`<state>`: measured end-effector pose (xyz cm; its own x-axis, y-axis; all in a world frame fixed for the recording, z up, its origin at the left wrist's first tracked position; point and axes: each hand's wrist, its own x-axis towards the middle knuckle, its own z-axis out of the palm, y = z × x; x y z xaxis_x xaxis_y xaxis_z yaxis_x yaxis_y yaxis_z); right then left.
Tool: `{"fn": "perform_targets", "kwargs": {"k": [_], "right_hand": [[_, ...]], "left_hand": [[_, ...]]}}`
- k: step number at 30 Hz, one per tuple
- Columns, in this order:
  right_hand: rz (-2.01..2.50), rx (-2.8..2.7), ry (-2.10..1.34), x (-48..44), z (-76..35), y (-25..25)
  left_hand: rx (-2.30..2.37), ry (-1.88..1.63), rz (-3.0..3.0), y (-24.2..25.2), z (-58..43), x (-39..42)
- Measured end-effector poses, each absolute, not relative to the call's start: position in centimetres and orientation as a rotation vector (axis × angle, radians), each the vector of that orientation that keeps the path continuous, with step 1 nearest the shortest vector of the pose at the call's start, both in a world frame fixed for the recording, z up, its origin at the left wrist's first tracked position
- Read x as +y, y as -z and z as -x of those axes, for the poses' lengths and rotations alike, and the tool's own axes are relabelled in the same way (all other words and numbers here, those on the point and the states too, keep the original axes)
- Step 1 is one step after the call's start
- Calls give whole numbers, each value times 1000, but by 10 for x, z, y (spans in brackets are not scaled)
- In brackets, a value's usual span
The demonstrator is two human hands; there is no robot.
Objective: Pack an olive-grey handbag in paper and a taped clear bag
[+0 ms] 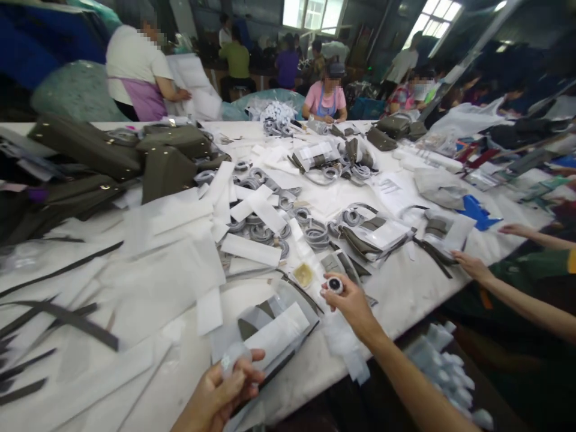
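My left hand point(225, 387) is near the table's front edge, its fingers pinched on a small clear plastic piece point(234, 357). It hovers beside a grey strap wrapped in white paper point(274, 333). Farther out, my right hand point(348, 300) grips a small round roll of tape point(335, 285) with a dark centre. Just left of it lies a small tray of yellowish glue point(303, 275). Coiled grey straps point(261, 231) and white paper strips point(249, 249) lie beyond both hands.
The long white table point(405, 294) is strewn with paper sheets, dark strips and olive bags point(166, 168). A co-worker's hands point(470, 264) reach in from the right. Several people work at the far end. Packets point(443, 369) lie below the table edge.
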<state>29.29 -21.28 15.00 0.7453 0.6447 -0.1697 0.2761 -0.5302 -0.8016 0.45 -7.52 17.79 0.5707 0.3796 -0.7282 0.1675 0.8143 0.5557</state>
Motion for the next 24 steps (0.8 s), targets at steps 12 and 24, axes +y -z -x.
{"fn": "perform_targets", "kwargs": {"k": [12,24], "right_hand": [[1978,-1778,-521,-161,-149,-215],[1872,-1740,-661,-170,-161,-227]], "left_hand": [[719,-296,-927,-194,-6,-72],[667,-273,-833,-193,-13,-81]]}}
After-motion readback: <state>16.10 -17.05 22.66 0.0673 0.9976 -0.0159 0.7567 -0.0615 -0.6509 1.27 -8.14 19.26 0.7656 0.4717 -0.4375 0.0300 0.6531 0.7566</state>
